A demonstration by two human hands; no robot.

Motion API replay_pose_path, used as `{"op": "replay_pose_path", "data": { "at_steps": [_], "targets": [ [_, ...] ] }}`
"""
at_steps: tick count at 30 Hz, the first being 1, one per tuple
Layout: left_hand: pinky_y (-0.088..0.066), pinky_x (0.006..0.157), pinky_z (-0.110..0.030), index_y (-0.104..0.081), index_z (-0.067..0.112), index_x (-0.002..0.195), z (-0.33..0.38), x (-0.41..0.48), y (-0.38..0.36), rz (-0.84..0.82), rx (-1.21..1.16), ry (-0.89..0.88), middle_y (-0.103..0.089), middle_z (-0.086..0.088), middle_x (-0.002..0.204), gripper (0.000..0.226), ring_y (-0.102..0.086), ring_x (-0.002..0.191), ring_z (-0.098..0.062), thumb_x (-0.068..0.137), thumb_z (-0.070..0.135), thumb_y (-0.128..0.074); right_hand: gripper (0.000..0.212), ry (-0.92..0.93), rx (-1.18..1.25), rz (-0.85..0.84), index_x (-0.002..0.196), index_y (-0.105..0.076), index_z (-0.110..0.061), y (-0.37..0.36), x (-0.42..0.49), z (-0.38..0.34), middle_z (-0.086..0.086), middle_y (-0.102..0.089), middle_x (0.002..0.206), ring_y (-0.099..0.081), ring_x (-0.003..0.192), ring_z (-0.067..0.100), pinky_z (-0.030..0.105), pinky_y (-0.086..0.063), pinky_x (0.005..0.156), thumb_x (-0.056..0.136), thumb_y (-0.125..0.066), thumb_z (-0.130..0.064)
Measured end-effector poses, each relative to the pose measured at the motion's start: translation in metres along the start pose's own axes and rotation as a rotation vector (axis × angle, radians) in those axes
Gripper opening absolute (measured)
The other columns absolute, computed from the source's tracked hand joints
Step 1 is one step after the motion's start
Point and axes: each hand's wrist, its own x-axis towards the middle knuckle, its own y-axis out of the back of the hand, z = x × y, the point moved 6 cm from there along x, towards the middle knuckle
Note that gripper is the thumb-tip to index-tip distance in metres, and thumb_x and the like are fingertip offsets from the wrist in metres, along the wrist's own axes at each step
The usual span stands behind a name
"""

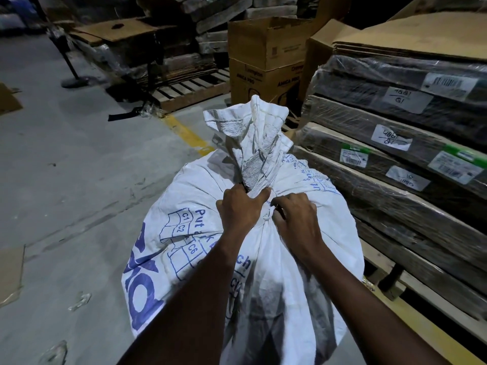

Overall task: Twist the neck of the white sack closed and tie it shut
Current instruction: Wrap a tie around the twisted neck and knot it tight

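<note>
A full white woven sack [200,196] with blue print stands on the concrete floor in front of me. Its neck [257,164] is gathered and twisted, and the loose top flares upward above my hands. My left hand [241,206] is clenched around the base of the neck. My right hand [296,217] sits just right of it, fingers pinched on a thin white tie [266,216] wrapped around the neck. How the tie is knotted is hidden between my fingers.
Shrink-wrapped stacks of flat cardboard [411,143] on a wooden pallet stand close on the right. Open cartons [266,61] and another pallet [189,90] stand behind the sack. A yellow floor line [188,135] runs past it. Scraps of plastic lie on the concrete to the left.
</note>
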Motion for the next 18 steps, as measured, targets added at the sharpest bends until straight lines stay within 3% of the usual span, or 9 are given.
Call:
{"op": "replay_pose_path", "data": {
  "at_steps": [3, 7, 11, 14, 18],
  "targets": [
    [-0.036, 0.093, -0.042, -0.065, 0.017, 0.097, 0.001, 0.000, 0.000, -0.002, -0.009, 0.003, -0.070, -0.005, 0.105, 0.050, -0.057, 0.109, -0.030, 0.076, 0.062, -0.060, 0.028, 0.010, 0.019, -0.106, 0.109, -0.051, -0.021, 0.007, 0.004, 0.002, -0.004, -0.063, 0.083, -0.049, 0.090, 0.025, 0.040, -0.037, 0.079, 0.082, -0.057, -0.023],
    [-0.034, 0.094, -0.042, -0.065, 0.018, 0.100, -0.001, 0.002, 0.000, -0.012, -0.022, 0.016, -0.070, -0.005, 0.106, 0.050, -0.056, 0.110, -0.030, 0.076, 0.062, -0.059, 0.013, 0.043, 0.288, -0.264, 0.097, -0.049, -0.017, 0.011, 0.001, 0.000, -0.002, -0.051, 0.067, -0.048, 0.068, 0.017, 0.034, -0.034, 0.062, 0.088, -0.058, -0.018],
    [-0.033, 0.096, -0.043, -0.063, 0.016, 0.101, -0.002, 0.000, -0.002, -0.018, -0.041, 0.002, -0.070, -0.005, 0.105, 0.051, -0.057, 0.108, -0.030, 0.077, 0.061, -0.060, 0.020, -0.124, 0.502, -0.129, 0.094, -0.053, -0.020, 0.025, 0.006, 0.019, 0.003, -0.059, 0.069, -0.050, 0.063, 0.014, 0.025, -0.039, 0.060, 0.084, -0.061, -0.005],
    [-0.032, 0.095, -0.043, -0.063, 0.019, 0.104, 0.002, -0.003, -0.004, -0.018, -0.063, -0.033, -0.070, -0.001, 0.106, 0.049, -0.056, 0.109, -0.028, 0.077, 0.060, -0.062, 0.018, -0.275, 0.587, 0.010, 0.082, -0.057, -0.018, 0.025, 0.006, 0.032, -0.001, -0.062, 0.071, -0.056, 0.063, 0.012, 0.029, -0.045, 0.061, 0.079, -0.067, -0.003],
    [-0.034, 0.096, -0.044, -0.063, 0.022, 0.102, 0.001, -0.003, -0.006, -0.014, -0.083, -0.072, -0.070, 0.002, 0.103, 0.047, -0.055, 0.109, -0.027, 0.076, 0.062, -0.061, 0.020, -0.438, 0.643, 0.177, 0.077, -0.057, -0.015, 0.016, 0.014, 0.038, 0.006, -0.067, 0.071, -0.069, 0.064, 0.021, 0.037, -0.058, 0.061, 0.075, -0.073, -0.002]
  ]
}}
